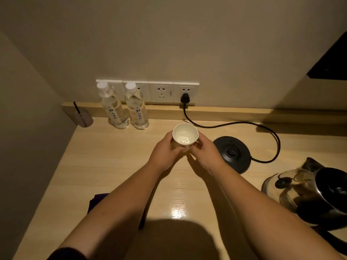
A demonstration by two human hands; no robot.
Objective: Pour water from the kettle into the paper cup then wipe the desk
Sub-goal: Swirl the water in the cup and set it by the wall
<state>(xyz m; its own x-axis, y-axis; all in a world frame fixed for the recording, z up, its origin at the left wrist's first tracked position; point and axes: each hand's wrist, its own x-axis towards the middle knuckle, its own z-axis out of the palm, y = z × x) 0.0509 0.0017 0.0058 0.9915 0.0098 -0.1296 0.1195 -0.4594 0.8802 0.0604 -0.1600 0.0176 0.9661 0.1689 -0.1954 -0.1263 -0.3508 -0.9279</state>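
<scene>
A white paper cup stands upright near the middle of the wooden desk, with water glinting inside. My left hand wraps its left side and my right hand wraps its right side. The steel kettle with a black lid sits off its base at the desk's right edge, apart from both hands. A dark purple cloth lies at the lower left, partly hidden under my left forearm.
The black kettle base sits right of the cup, its cord running to a wall socket. Two water bottles stand at the back left beside a small grey holder. A side wall borders the desk on the left.
</scene>
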